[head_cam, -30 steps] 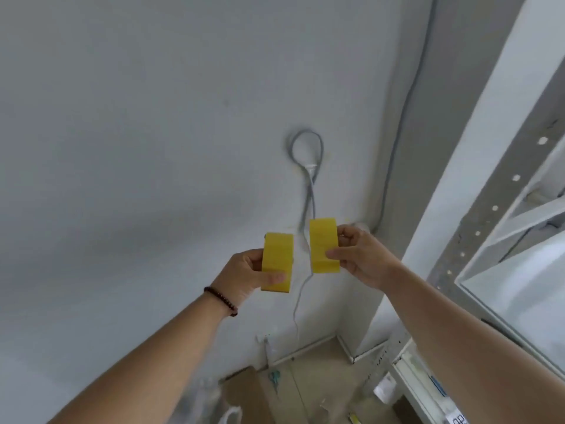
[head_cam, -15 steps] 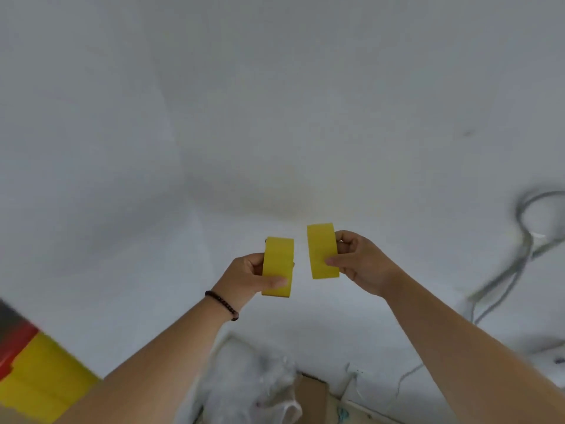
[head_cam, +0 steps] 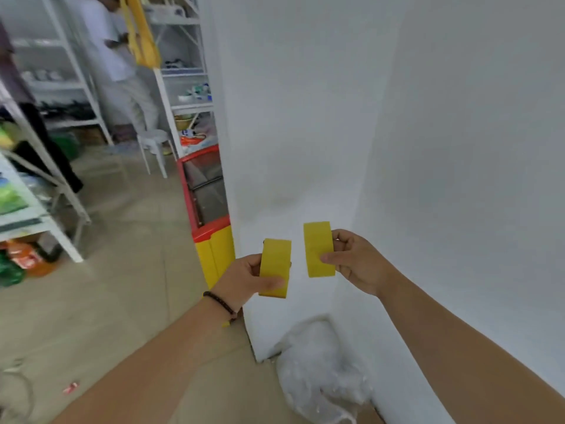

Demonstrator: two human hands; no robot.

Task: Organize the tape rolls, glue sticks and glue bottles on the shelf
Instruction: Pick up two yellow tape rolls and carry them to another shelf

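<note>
**Desk:** What does the frame show, closest first?

**Photographer:** Two bare forearms reach out from the camera. The left hand, a bead bracelet at its wrist, has thumb and fingers clamped on a yellow tape roll held edge-on. The right hand pinches a second yellow tape roll the same way, thumb across its band. The rolls sit side by side, close but apart, the right one slightly higher.

**Desk:** And beyond the fingers?

**Photographer:** Below them, a crumpled clear plastic bag lies on the floor at the foot of a white wall. Left of the left hand stands a red-and-yellow cabinet. Farther off, white shelving holds blurred goods, with a stool and another person standing among the racks.

**Desk:** How far along is the job?

**Photographer:** Both rolls are in hand, neither shelved. No glue sticks or bottles can be made out. By my reading the carrying is under way, and placing everything remains.
</note>
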